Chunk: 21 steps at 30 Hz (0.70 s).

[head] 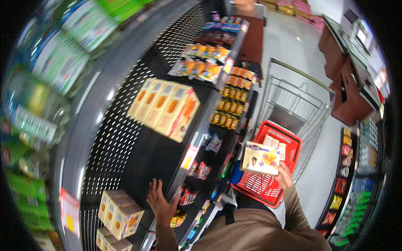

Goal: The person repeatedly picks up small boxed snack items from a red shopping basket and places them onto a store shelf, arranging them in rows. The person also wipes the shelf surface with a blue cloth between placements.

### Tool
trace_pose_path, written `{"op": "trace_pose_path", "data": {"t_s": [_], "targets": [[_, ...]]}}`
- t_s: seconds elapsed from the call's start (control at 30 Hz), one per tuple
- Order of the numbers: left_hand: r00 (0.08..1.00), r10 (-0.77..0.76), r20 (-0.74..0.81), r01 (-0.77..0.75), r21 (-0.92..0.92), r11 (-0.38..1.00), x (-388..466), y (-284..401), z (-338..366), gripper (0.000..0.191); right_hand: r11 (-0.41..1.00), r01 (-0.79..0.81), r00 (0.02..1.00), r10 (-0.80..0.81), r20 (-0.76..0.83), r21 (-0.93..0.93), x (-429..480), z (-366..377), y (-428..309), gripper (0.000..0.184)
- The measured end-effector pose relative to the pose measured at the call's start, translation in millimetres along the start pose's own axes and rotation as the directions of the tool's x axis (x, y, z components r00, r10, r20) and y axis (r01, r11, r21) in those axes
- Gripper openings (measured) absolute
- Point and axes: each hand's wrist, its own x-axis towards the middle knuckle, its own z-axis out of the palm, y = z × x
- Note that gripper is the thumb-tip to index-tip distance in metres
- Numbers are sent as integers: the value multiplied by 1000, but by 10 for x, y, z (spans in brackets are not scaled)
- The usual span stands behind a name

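Note:
My right hand [284, 175] grips the near corner of a cream cardboard food box [260, 157] with purple and yellow pictures, held above a red plastic basket [295, 147]. Inside the basket lie several small pale boxes [273, 142]. Over the black shelf's front edge, my left hand [160, 200] is spread, fingers apart, holding nothing. Near it on the shelf stand stacked cream boxes [122, 216] with purple print. Farther along the same shelf is a row of cream boxes [166, 106] with orange pictures.
A metal shopping cart [295, 91] stands beyond and around the basket. Packaged snacks [201, 67] and small jars [230, 106] fill shelves farther along. Large bottles [59, 59] stand at the upper left. Brown counters [348, 84] and another stocked shelf [342, 182] line the right side.

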Motion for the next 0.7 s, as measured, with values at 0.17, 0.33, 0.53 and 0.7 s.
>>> {"op": "trace_pose_path", "data": {"t_s": [0.17,0.33,0.53,0.7], "targets": [[1000,-6,-23,-2,-309,951,-51,34,-170,66,999,-18,975,26,222,-37,-161,1118,-116,56],[994,-111,-21,52,-786,616,-333,227,-273,54,967,61,887,60,459,-246,-153,2172,-259,62],[952,-278,-127,15,-889,458,-487,75,-301,45,881,256,701,114,704,-398,3,3187,-268,64],[854,-448,-263,5,-858,513,-428,-126,-169,40,691,610,537,2,844,-389,360,3769,79,64]]}}
